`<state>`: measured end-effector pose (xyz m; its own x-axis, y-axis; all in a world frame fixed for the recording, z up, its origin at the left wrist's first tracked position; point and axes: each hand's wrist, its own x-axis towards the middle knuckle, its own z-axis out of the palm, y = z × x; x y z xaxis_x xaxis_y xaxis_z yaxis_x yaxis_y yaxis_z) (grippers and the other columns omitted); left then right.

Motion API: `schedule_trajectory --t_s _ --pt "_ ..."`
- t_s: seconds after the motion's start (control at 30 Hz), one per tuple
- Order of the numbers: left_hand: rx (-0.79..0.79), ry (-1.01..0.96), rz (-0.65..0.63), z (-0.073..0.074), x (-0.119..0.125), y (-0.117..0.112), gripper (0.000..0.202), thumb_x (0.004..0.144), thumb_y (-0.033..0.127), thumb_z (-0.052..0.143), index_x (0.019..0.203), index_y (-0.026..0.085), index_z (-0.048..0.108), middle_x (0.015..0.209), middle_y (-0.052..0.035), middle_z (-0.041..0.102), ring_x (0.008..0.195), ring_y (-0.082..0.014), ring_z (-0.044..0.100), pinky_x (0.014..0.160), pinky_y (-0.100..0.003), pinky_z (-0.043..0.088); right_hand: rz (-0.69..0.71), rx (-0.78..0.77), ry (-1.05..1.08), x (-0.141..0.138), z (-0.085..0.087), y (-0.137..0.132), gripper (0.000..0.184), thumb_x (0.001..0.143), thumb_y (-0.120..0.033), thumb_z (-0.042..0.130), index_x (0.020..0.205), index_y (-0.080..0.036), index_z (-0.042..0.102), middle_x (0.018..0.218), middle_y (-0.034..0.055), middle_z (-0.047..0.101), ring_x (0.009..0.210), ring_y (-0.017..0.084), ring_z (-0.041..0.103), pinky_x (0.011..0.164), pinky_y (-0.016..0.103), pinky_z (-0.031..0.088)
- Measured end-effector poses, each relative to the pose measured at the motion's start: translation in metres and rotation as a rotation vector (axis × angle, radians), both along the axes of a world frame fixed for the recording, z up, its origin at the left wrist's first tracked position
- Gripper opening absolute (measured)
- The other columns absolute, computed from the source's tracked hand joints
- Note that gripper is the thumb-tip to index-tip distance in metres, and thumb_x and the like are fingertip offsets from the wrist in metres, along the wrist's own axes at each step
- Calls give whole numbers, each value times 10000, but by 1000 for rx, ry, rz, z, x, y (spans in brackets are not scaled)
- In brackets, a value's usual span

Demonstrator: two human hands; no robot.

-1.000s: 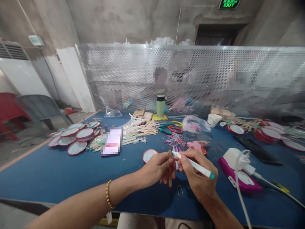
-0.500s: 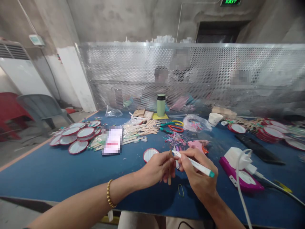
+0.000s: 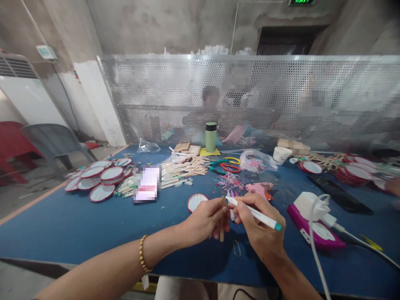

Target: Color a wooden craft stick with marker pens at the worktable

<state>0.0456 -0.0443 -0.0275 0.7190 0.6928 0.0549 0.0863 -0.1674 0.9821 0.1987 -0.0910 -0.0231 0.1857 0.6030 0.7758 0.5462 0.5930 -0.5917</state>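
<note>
Away toward the bench's left edge lay a cluster of red-rimmed discs (image 3: 100, 179), well apart from the work. Near the middle of the front edge, the left hand (image 3: 203, 220) was closed on a wooden stick (image 3: 222, 236). Thumb and fingertips pinched it upright above the blue bench (image 3: 78, 227), with its lower end hanging free. Just to the right, the right hand (image 3: 261, 235) gripped a white marker pen (image 3: 254, 213) in a writing hold. The tip was at the stick's upper part, though whether it touched could not be told.

The stick looked light, thin and stiff, and apt to twist if pinched only at one end, so a hold close beneath the pen tip seemed soundest. The pen looked light and smooth-barrelled, and best held low on the barrel.

A small dark loop (image 3: 236, 248) lay just in front of the hands and a pink glue gun (image 3: 259, 189) just beyond them. A purple power strip (image 3: 312, 230) sat further right.
</note>
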Motion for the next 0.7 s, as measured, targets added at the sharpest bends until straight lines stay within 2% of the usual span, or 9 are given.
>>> schedule_trajectory --t_s 0.7 --pt "24 18 12 -1 1 0 491 926 667 421 859 182 461 679 -1 597 431 -59 473 412 -178 368 15 -19 -7 1 0 1 163 882 -207 592 737 -215 664 588 -9 665 490 140 617 482 256 512"
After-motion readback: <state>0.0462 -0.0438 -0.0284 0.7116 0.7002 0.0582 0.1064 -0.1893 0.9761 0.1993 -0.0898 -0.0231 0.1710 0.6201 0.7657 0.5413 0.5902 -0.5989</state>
